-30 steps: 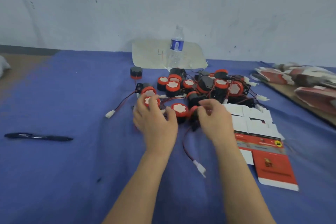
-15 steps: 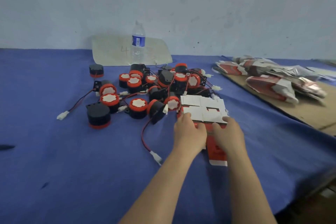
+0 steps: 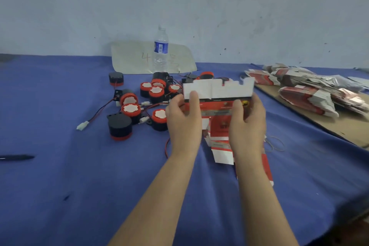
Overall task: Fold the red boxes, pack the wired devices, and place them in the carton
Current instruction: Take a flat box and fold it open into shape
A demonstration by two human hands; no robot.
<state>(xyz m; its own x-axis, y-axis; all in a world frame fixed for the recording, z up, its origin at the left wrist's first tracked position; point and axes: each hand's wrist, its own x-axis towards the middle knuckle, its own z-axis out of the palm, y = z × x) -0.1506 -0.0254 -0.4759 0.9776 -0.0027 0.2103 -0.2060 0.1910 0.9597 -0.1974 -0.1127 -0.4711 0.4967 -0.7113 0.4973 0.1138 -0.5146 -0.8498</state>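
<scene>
Item: flat red box [image 3: 218,91], unfolded, white flaps up, was held above worktop [image 3: 60,185], in front of bottle [image 3: 160,50]. L hand [image 3: 183,120] grip pinched its left edge; R hand [image 3: 247,124] grip pinched its right. Heap of wired devices [image 3: 129,109] lay front-left of bottle. Stack of spare flat boxes [image 3: 305,98] lay right of bottle.

I see a blue-clothed counter [image 3: 60,185]: wired devices [image 3: 129,108] clustered centre-left, bottle [image 3: 160,50] by a paper sheet [image 3: 129,60] behind them, pen [image 3: 17,157] at left edge, rubber band [image 3: 276,143] right of centre, cardboard sheet [image 3: 339,128] at right under stacked flat red boxes [image 3: 305,100].
</scene>
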